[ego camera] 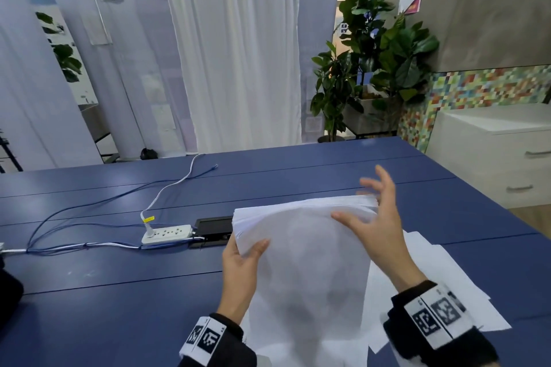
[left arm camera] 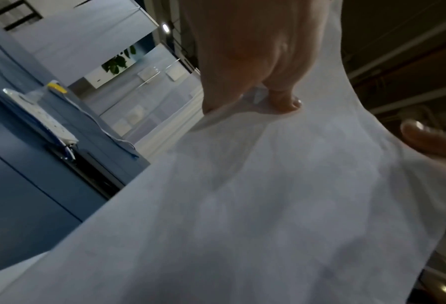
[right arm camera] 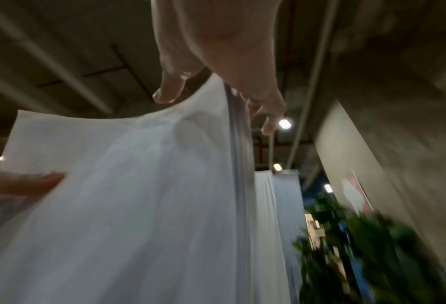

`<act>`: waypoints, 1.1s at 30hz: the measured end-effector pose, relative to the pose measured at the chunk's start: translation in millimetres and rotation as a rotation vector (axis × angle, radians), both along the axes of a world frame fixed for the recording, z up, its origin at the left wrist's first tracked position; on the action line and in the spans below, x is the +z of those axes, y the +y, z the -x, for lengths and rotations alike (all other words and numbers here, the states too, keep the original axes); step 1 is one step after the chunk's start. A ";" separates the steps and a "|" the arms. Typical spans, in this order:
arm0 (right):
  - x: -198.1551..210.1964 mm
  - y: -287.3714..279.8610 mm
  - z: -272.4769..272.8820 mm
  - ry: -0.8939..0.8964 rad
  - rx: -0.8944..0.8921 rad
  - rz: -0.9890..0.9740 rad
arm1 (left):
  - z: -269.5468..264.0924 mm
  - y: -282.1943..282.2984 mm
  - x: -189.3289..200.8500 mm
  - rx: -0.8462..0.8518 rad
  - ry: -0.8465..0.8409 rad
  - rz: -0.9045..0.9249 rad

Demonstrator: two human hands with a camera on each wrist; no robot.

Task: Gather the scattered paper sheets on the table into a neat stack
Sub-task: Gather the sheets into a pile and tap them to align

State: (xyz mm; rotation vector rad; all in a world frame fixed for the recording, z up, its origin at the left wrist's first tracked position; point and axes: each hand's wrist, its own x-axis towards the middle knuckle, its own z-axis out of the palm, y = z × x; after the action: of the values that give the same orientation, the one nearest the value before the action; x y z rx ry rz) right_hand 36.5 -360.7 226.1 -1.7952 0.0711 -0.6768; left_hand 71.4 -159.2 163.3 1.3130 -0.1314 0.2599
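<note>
Above the table (ego camera: pixel 119 292), left hand (ego camera: pixel 241 274) grips stack (ego camera: pixel 310 262), right hand (ego camera: pixel 378 226) touching.

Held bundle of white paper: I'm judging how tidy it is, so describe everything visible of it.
The thick bundle of plain white paper sheets stands on end over the blue table, top edge bowed, layers slightly fanned at the upper left. Its thin front sheet lets a shadow show through. The left hand pinches its left edge, thumb in front; the right hand lays its thumb on the front near the top right corner, fingers spread behind. Loose white sheets lie beneath.
</note>
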 end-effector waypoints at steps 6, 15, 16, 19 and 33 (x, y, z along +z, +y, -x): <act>58.7 37.5 -8.4 0.243 0.101 1.279 | 1.7 -8.0 4.6 -0.060 -0.071 -0.020; 64.5 11.3 6.5 0.258 0.256 0.889 | 0.3 27.8 -12.7 -0.286 0.050 -0.321; 65.1 -3.8 10.7 0.231 0.267 0.699 | 0.1 37.8 -17.9 -0.289 0.099 -0.391; 64.4 -41.8 24.0 0.141 0.285 0.268 | -5.0 66.9 -30.2 -0.268 0.170 -0.396; -74.6 -67.6 36.2 0.204 -0.031 -0.298 | -2.8 39.1 -24.8 -0.004 -0.021 -0.132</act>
State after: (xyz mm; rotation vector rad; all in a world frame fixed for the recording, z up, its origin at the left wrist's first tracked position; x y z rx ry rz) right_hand 0.4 -428.3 151.5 -1.5712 0.3214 -0.4744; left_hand 74.2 -120.0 138.4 1.4411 -0.1710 0.2650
